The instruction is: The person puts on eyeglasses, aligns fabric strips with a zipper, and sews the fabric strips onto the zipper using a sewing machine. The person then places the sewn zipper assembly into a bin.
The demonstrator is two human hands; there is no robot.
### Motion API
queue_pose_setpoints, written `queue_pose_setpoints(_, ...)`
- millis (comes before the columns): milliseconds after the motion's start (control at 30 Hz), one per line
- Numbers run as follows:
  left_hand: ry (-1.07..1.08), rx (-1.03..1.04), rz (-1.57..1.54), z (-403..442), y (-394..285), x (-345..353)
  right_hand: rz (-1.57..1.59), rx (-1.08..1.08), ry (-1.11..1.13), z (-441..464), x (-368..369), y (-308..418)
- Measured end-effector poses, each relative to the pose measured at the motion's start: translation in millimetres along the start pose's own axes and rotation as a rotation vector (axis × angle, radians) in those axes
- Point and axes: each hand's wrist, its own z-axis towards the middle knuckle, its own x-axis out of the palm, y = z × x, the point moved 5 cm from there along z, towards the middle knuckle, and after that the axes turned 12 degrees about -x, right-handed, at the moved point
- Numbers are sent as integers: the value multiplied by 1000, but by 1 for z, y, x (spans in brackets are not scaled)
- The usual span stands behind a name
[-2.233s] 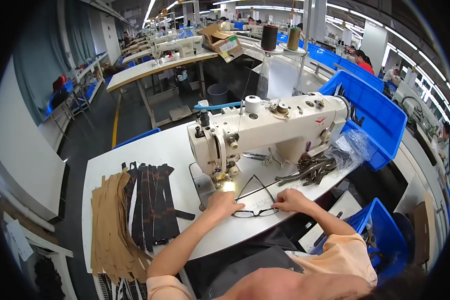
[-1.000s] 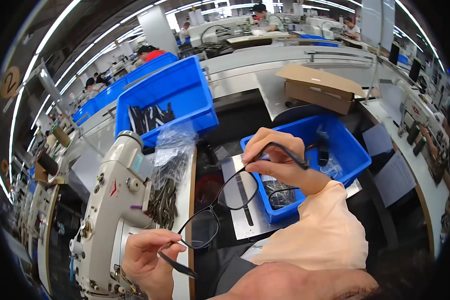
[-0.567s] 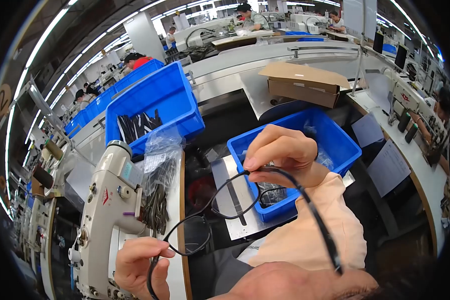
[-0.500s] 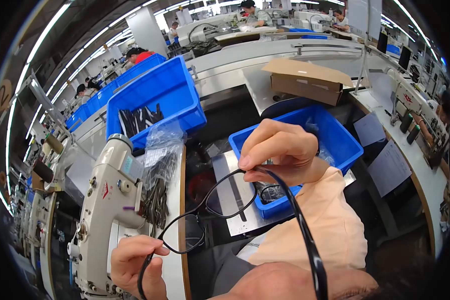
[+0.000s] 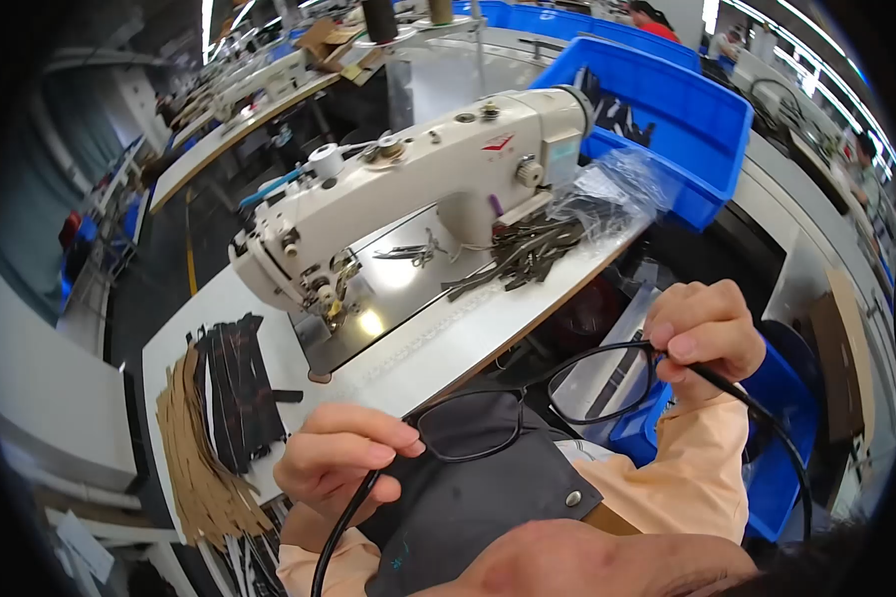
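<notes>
I find the glasses at 5 o'clock, unfolded and clear of the table, my left hand at 7 and right hand at 3 each pinching one arm near its hinge, seemingly to spare the lenses.

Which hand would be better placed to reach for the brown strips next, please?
Probably the left hand: it is nearer the brown strips, while the right hand is across on the far side. Both hold the glasses, so the left would need to release its grip first.
</notes>
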Motion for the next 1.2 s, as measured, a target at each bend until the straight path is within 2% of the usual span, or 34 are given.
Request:
queue_pose_setpoints(133, -99, 27, 86, -34, -16, -15, 271, -71, 43, 5, 29, -21)
queue_pose_setpoints(167, -128, -20, 132, -42, -25, -18, 341, -91, 36, 6, 36, -24)
queue_pose_setpoints(233, -199, 61, 238, -53, -39, -18, 436, -208, 15, 15, 47, -25)
queue_pose_setpoints(300, -197, 233, 273, -52, -50, -23, 490, -295, -25, 20, 53, -24)
queue_pose_setpoints(333, -215, 361, 287, -53, -56, -26, 473, -248, -36, 22, 57, -21)
queue_pose_setpoints(367, -180, 278, 243, -51, -64, -28, 456, -201, -46, 24, 61, -18)
queue_pose_setpoints(433, -351, 290, 291, -63, -79, -33, 455, -148, -40, 31, 67, -17)
queue_pose_setpoints(533, -477, 244, 330, -85, -104, -48, 479, -286, -49, 31, 55, -21)
queue_pose_setpoints(633, -594, 388, 470, -90, -120, -46, 438, -427, -125, 23, 44, -29)
queue_pose_setpoints(733, -641, 448, 535, -101, -130, -50, 420, -386, -125, 27, 56, -33)
queue_pose_setpoints(867, -655, 474, 515, -104, -130, -52, 362, -199, 9, 44, 89, -23)
queue_pose_setpoints(1000, -628, 598, 436, -109, -123, -61, 484, -184, -135, 38, 103, -35)
queue_pose_setpoints(1033, -667, 560, 446, -117, -115, -70, 527, -174, -196, 35, 108, -41)
queue_pose_setpoints(1067, -704, 522, 456, -124, -107, -79, 508, -160, -132, 28, 117, -50)
queue_pose_setpoints(1100, -804, 372, 515, -137, -99, -94, 487, -147, -67, 22, 126, -60)
queue_pose_setpoints(1167, -939, 89, 767, -148, -63, -119, 353, 106, 255, -9, 155, -83)
queue_pose_setpoints(1200, -896, -33, 728, -139, -42, -126, 364, 228, 363, -29, 183, -100)
